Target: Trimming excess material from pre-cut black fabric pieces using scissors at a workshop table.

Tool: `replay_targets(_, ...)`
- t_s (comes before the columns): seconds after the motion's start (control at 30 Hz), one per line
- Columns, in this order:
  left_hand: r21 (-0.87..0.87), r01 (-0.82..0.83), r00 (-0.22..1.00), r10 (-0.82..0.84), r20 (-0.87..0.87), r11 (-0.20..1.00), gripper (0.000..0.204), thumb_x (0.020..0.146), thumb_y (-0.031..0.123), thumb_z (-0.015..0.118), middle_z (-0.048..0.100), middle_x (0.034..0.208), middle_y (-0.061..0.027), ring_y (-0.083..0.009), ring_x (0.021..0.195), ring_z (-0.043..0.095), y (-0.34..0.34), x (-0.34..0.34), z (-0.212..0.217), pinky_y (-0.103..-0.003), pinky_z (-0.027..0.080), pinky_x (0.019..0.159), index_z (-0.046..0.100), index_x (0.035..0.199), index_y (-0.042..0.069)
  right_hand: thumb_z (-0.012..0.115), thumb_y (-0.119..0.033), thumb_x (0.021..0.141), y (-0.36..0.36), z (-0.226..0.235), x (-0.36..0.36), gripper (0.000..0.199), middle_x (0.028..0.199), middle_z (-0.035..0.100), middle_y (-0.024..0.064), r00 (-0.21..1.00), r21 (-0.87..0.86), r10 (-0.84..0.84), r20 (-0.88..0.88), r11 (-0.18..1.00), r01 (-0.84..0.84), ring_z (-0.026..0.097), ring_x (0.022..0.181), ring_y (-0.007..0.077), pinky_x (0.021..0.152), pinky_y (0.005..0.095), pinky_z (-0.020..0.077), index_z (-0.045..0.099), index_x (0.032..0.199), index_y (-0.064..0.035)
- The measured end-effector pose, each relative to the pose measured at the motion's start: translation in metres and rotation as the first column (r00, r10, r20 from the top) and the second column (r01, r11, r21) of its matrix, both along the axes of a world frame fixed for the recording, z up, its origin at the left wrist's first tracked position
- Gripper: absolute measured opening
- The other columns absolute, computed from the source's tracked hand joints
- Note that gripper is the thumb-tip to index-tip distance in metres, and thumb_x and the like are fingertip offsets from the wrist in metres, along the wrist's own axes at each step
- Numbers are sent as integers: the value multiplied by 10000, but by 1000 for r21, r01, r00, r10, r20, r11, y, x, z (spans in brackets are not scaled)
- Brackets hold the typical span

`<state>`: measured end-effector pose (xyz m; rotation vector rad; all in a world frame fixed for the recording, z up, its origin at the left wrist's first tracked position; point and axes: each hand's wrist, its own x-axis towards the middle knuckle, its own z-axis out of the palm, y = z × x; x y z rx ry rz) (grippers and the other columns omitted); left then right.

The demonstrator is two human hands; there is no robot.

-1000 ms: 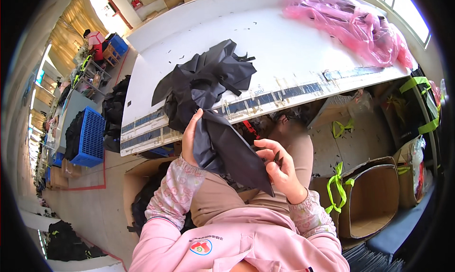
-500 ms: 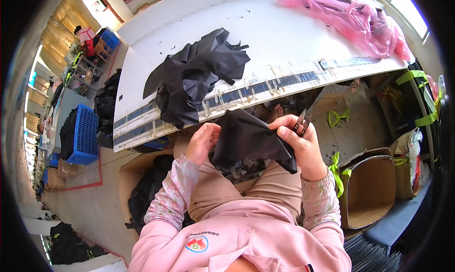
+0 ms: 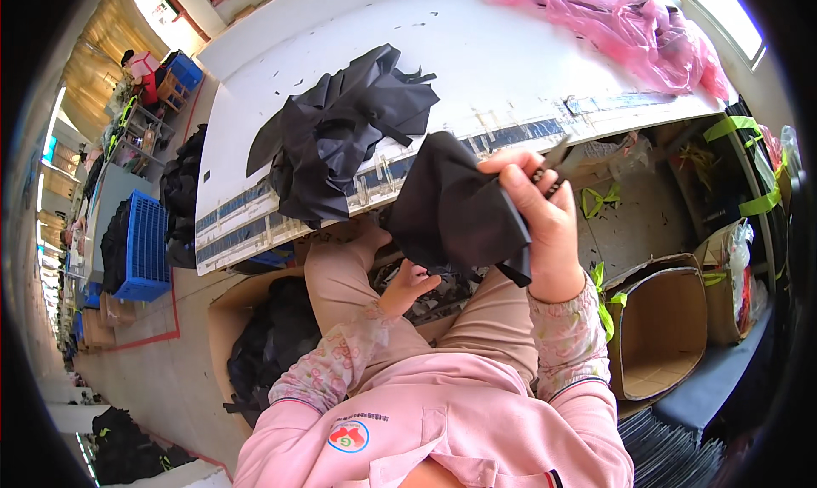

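Observation:
My right hand (image 3: 545, 224) pinches a piece of black fabric (image 3: 459, 211) between thumb and forefinger. Tucked in the same hand's other fingers is a pair of small dark scissors (image 3: 551, 166), blades pointing up and away. The fabric hangs over my lap, in front of the table edge. Below its lower left side is my left hand (image 3: 408, 291), thumb spread from the fingers and nothing seen in it; the fabric's edge lies close above its fingertips. A heap of black fabric pieces (image 3: 349, 126) rests on the table, its near end drooping over the edge.
The white table (image 3: 485, 54) has worn tape along its near edge. Pink plastic sheeting (image 3: 621, 33) lies far right. An open cardboard box (image 3: 664, 335) stands at right, another box of black fabric (image 3: 272, 343) at left. A blue crate (image 3: 146, 245) and a person (image 3: 145, 71) are farther left.
My right hand has lifted the fabric up and toward the table. The left hand has dropped from beside the fabric to below it, nearer my lap.

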<state>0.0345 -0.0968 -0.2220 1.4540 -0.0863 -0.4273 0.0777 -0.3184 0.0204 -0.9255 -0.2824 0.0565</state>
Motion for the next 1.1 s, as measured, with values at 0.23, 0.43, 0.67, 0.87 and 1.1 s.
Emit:
replay_targets(0.23, -202, -111, 948, 43, -315, 973, 730, 877, 235, 685, 436, 1385, -66, -179, 1265, 418, -2, 19, 12, -334, 350, 1009, 256, 1456, 115, 557, -164, 960, -20, -9, -13, 172, 895, 611, 25, 974, 63, -221, 54, 974, 217, 577, 742, 67, 675, 200, 470, 609, 1026, -14)
replay_targets(0.43, -277, -28, 999, 22, -25, 960, 559, 871, 180, 687, 525, 1288, -12, -131, 1182, 490, -49, 14, 19, -318, 393, 950, 438, 1364, 94, 565, -185, 962, -19, -14, -20, 183, 881, 600, 14, 979, 111, -204, 17, 973, 201, 557, 729, 52, 637, 193, 446, 599, 1017, -14)
replay_targets(0.67, -427, -332, 932, 224, -284, 841, 284, 825, 175, 679, 672, 913, -90, -183, 841, 657, 4, 50, 36, -317, 522, 773, 621, 1036, -6, 584, -120, 940, -42, -20, -18, 149, 861, 617, 8, 953, -104, -303, 13, 947, 303, 560, 733, 58, 652, 195, 442, 609, 994, 16)
replay_targets(0.87, -419, -240, 965, 169, -200, 876, 444, 797, 97, 584, 642, 1113, -146, -254, 995, 641, 94, 47, 134, -377, 497, 923, 541, 1216, -43, 768, -127, 758, -55, -105, 4, 443, 1040, 665, 149, 807, -794, -300, 508, 199, 574, 662, 910, 304, 768, 366, 522, 599, 1162, -61)
replay_targets(1.1, -247, 311, 908, -364, -208, 918, 608, 753, 37, 617, 597, 1199, -117, -207, 1049, 603, 81, 51, 170, -325, 470, 931, 444, 1330, -44, 815, -191, 694, 35, -57, -2, 747, 1341, 515, 162, 813, -735, 253, 524, 616, 283, 565, 1147, 348, 884, 388, 509, 465, 1347, -97)
